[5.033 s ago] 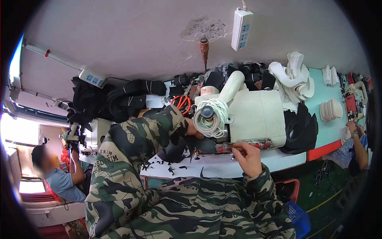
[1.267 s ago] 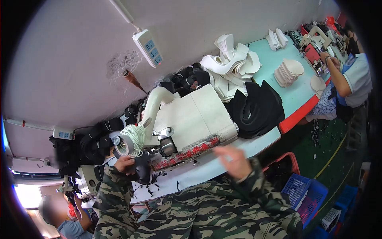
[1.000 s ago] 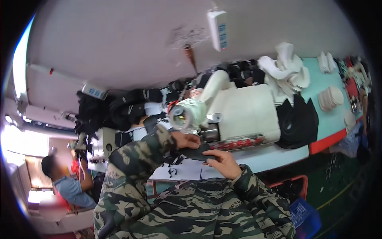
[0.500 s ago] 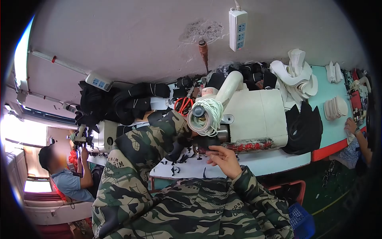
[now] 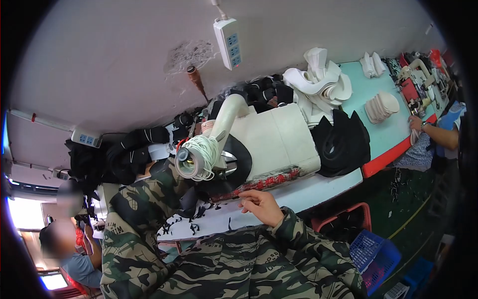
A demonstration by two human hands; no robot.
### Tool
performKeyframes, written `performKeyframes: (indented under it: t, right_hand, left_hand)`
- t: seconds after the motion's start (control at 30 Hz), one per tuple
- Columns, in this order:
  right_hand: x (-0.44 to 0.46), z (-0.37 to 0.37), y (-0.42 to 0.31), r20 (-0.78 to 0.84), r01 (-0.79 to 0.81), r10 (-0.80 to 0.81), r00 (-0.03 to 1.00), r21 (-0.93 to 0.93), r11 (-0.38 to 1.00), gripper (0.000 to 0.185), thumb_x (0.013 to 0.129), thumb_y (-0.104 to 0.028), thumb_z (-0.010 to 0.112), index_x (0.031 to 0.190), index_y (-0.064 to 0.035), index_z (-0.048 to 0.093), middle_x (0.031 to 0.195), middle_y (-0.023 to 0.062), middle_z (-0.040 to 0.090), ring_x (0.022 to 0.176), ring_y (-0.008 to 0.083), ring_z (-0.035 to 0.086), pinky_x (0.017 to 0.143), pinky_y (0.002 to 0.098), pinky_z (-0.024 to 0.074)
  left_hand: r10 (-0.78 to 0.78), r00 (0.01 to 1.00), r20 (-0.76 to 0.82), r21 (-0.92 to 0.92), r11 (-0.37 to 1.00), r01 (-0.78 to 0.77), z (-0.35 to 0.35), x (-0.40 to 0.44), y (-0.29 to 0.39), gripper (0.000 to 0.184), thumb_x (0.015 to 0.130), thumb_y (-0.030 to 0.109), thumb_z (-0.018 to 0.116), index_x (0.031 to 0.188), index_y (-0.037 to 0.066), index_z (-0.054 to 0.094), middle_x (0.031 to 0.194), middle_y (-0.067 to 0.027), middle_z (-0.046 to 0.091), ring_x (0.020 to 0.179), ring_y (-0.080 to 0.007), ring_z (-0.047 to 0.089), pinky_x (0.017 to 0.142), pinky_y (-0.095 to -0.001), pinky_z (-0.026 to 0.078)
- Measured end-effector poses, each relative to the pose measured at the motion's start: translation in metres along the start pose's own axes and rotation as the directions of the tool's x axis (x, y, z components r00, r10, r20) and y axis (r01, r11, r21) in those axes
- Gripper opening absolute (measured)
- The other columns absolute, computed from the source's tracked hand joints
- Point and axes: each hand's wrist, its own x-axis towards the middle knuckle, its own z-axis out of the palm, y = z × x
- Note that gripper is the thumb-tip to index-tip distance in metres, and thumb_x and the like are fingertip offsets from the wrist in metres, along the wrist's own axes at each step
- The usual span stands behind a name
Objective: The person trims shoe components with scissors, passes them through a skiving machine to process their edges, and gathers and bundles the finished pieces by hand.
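Observation:
My right hand (image 5: pixel 262 205) is beside the red, worn lower edge of a white sewing machine (image 5: pixel 274 137). Its fingers are loosely bent, thumb and forefinger apart, with nothing visible between them. My left sleeve reaches toward the needle end, where the left hand is hidden. A curved black piece (image 5: pixel 242 160) stands up against the machine around its metal end. More dark material (image 5: pixel 189 202) shows below the cord coil, close to the left sleeve. The coil of pale cord (image 5: pixel 205 154) hangs at the machine's head beside a round spool-like part (image 5: pixel 188 163).
Black scraps (image 5: pixel 194 228) lie on the white table edge (image 5: pixel 224 219). Black pieces (image 5: pixel 343 144) and white pieces (image 5: pixel 323 84) are stacked to the right. A red basket (image 5: pixel 366 212) and blue crate (image 5: pixel 373 254) stand below. Co-workers sit at the left (image 5: pixel 82 269) and right (image 5: pixel 443 137).
The view has turned to the right. The curved black piece now shows raised against the machine's head. My right hand stays near the machine's lower edge, its thumb and forefinger now further apart.

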Motion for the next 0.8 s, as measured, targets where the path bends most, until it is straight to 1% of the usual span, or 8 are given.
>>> performKeyframes:
  t: [0.13,0.2,0.23,0.3,0.37,0.5,0.7,0.8]
  right_hand:
    - [-0.009,0.006,-0.014,-0.077,-0.015,0.007,0.997,-0.105,0.994,0.03,0.08,-0.005,0.056,0.109,0.0028,0.056,0.094,0.0122,0.063,0.083,0.0173,0.061,0.075,0.0282,0.0476]
    - [-0.013,0.011,-0.034,0.105,0.364,-0.669,0.735,-0.895,0.259,0.033,0.075,-0.008,0.059,0.107,-0.0028,0.058,0.108,0.0116,0.058,0.101,0.0229,0.054,0.088,0.0373,0.0407]
    - [-0.011,0.009,-0.037,0.102,0.362,-0.67,0.735,-0.895,0.26,0.033,0.075,-0.008,0.059,0.107,-0.0028,0.058,0.108,0.0116,0.058,0.101,0.0229,0.054,0.088,0.0373,0.0407]
    - [-0.004,0.01,-0.039,0.151,0.201,-0.677,0.721,-0.98,-0.004,0.04,0.063,-0.012,0.064,0.103,-0.0072,0.06,0.114,0.007,0.055,0.11,0.0274,0.047,0.094,0.0433,0.0346]
    - [0.005,-0.006,-0.035,0.174,0.287,-0.662,0.729,-0.956,0.066,0.027,0.072,-0.013,0.055,0.097,-0.0085,0.061,0.102,0.0067,0.059,0.098,0.023,0.054,0.09,0.0397,0.0379]
    - [-0.009,-0.02,-0.061,-0.287,0.266,-0.273,0.918,-0.066,0.962,0.016,0.083,-0.004,0.057,0.098,0.0021,0.061,0.081,0.0054,0.064,0.074,0.0121,0.058,0.069,0.0245,0.0448]
    - [-0.017,-0.026,-0.07,-0.544,0.457,-0.376,0.75,0.017,0.889,0.018,0.081,-0.003,0.06,0.099,0.0023,0.058,0.09,0.0038,0.06,0.083,0.0122,0.056,0.077,0.0256,0.0443]
    - [-0.026,-0.031,-0.076,-0.313,0.296,-0.21,0.926,0.259,0.919,0.022,0.078,0.0,0.061,0.1,0.0013,0.058,0.092,0.0043,0.061,0.081,0.0126,0.058,0.074,0.0269,0.0468]
  left_hand:
    - [0.115,0.983,-0.142,-0.115,0.985,-0.132,0.014,-0.034,0.016,0.029,0.079,0.023,0.06,0.102,0.004,0.062,0.082,-0.0121,0.064,0.081,-0.0259,0.06,0.073,-0.0337,0.045]
    - [-0.126,0.98,0.152,-0.389,0.904,0.176,0.018,-0.055,0.037,0.026,0.082,0.022,0.058,0.1,0.004,0.061,0.076,-0.0118,0.062,0.076,-0.0269,0.06,0.07,-0.0356,0.047]
    - [-0.277,0.871,0.407,-0.469,0.754,0.459,0.01,-0.062,0.059,0.024,0.083,0.022,0.055,0.098,0.004,0.061,0.069,-0.0114,0.061,0.072,-0.0276,0.061,0.067,-0.0372,0.048]
    - [-0.077,0.957,0.278,-0.593,0.771,0.234,0.001,-0.062,0.091,0.02,0.089,0.021,0.049,0.091,0.003,0.058,0.06,-0.0085,0.055,0.058,-0.0222,0.059,0.055,-0.034,0.05]
    - [-0.132,0.816,0.563,-0.736,0.369,0.567,-0.03,-0.057,0.123,0.021,0.095,0.018,0.039,0.086,0.004,0.052,0.056,-0.001,0.047,0.036,-0.0088,0.046,0.032,-0.023,0.036]
    - [-0.226,0.968,0.112,-0.816,0.535,0.219,-0.049,-0.05,0.152,0.026,0.096,0.015,0.038,0.112,-0.001,0.049,0.069,-0.0042,0.053,0.043,-0.0069,0.051,0.039,-0.0194,0.04]
    - [0.108,0.884,0.455,-0.809,0.465,0.36,-0.052,-0.033,0.167,0.021,0.093,0.014,0.043,0.106,0.0,0.053,0.073,-0.0077,0.059,0.04,-0.0104,0.051,0.037,-0.0239,0.04]
    - [0.116,0.87,0.479,-0.799,0.467,0.378,-0.049,-0.024,0.17,0.02,0.093,0.017,0.043,0.095,0.0,0.052,0.065,-0.0057,0.055,0.037,-0.012,0.051,0.034,-0.0241,0.038]
